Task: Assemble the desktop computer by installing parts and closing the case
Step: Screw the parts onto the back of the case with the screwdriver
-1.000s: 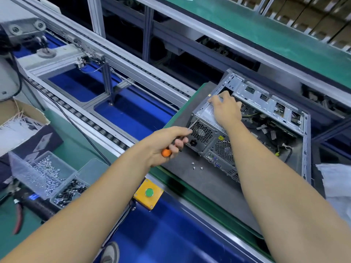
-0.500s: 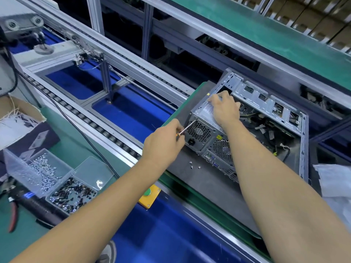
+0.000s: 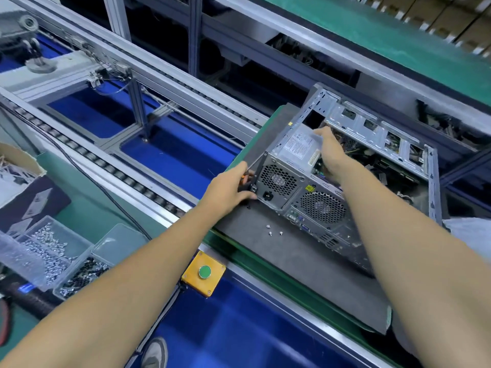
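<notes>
**Screw going into the power supply corner, case still open**

The computer case lies on its side on a grey pallet, at about two o'clock in the view, its open side up and its rear panel facing the person. The power supply sits in the case's ten o'clock corner, label upward, its fan grille showing through the rear panel.

The left hand has its grip wrapped around a screwdriver; only a sliver of orange handle and some dark shaft show between the fingers, and the tip seems to be at the rear panel's edge beside the grille, though the hand hides the actual contact. The right hand reaches over the top of the power supply with its fingers bent over the far edge, apparently holding the unit in place; whether that grip closes fully is hidden.

Three loose screws lie on the pallet at six o'clock from the rear panel, near it but apart. Screw bins stand on the green worktop at eight o'clock, and a yellow button box sits at the conveyor's near edge.

What could go wrong, as I judge it: if the right hand eases off, the power supply may shift and its holes miss the panel's, so the screw cross-threads. A tilted driver could slip off the head and skid into the grille. The loose screws could roll off the pallet if the case is nudged.
</notes>
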A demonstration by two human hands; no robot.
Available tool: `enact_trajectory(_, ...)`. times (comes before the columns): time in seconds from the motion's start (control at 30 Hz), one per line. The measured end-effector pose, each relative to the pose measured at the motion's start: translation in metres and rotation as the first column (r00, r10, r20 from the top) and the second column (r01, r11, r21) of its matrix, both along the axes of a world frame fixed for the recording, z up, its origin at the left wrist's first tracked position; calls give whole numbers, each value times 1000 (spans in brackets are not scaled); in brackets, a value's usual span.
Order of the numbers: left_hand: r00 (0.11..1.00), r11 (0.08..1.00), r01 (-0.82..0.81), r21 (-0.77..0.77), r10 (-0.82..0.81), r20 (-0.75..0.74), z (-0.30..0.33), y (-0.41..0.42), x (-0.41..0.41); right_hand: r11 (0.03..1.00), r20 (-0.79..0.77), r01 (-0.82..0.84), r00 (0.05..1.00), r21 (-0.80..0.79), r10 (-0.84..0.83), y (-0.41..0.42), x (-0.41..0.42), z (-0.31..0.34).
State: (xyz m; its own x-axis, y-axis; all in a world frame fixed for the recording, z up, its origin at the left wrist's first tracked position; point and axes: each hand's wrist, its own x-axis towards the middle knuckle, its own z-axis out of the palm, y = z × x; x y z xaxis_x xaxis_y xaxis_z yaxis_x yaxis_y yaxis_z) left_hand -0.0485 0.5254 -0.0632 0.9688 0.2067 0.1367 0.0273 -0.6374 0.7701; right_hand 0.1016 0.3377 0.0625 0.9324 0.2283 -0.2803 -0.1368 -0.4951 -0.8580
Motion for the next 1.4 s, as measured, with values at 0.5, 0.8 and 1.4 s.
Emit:
enact_trajectory(0.5, 997, 989, -75, 124, 74, 16, -21, -3, 11, 984, -207, -111, 969, 139, 138, -12, 20, -18)
enact_trajectory(0.8, 999, 992, -51, 113, 52, -9, -29, -5, 13, 986, -224, -131, 963, 102, 151, -18, 28, -20)
enact_trajectory(1.4, 969, 941, -117, -317, 178, 170, 30, -15, -50, 998, 592, 17, 804, 68, -54, -35, -6, 21)
